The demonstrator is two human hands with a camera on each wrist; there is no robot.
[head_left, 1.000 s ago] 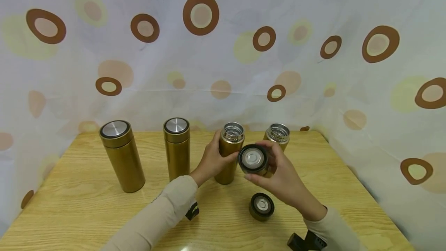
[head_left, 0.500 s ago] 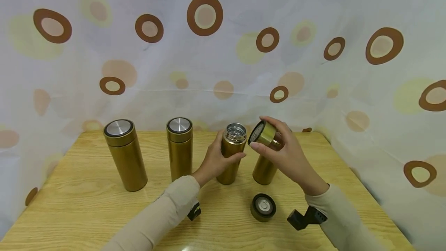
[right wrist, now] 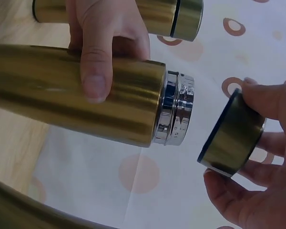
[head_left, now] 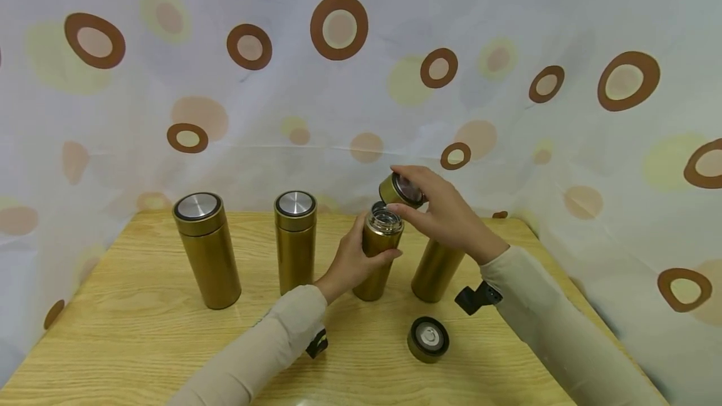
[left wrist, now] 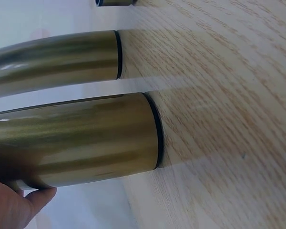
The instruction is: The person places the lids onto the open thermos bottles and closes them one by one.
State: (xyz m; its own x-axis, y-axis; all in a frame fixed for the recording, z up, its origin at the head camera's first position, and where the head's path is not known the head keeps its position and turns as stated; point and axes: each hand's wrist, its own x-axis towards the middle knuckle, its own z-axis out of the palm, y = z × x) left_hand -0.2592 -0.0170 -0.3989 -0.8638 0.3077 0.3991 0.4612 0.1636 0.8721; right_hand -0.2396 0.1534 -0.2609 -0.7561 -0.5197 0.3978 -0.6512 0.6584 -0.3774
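My left hand [head_left: 355,259] grips the upper body of an uncapped gold thermos [head_left: 379,274], which stands upright on the table. Its shiny threaded neck [right wrist: 175,107] shows bare in the right wrist view. Between thumb and fingers, my right hand [head_left: 442,208] holds a gold lid [right wrist: 234,133], tilted and a short gap away from that neck. The lid's dark-rimmed underside faces the opening. Behind my right hand stands another gold thermos [head_left: 435,271], its top hidden by the hand. A second lid [head_left: 429,338] lies underside up on the table, nearer to me.
Two capped gold thermoses stand to the left, one at the far left [head_left: 209,255] and one nearer the middle [head_left: 296,243]. The wooden table [head_left: 141,337] meets a patterned cloth [head_left: 271,105] at the back and right. Dark wrist cameras hang under both sleeves.
My right hand has turned the lid from facing me to underside down and carried it up and left, over the thermos mouth. The left hand keeps its grip on the thermos.
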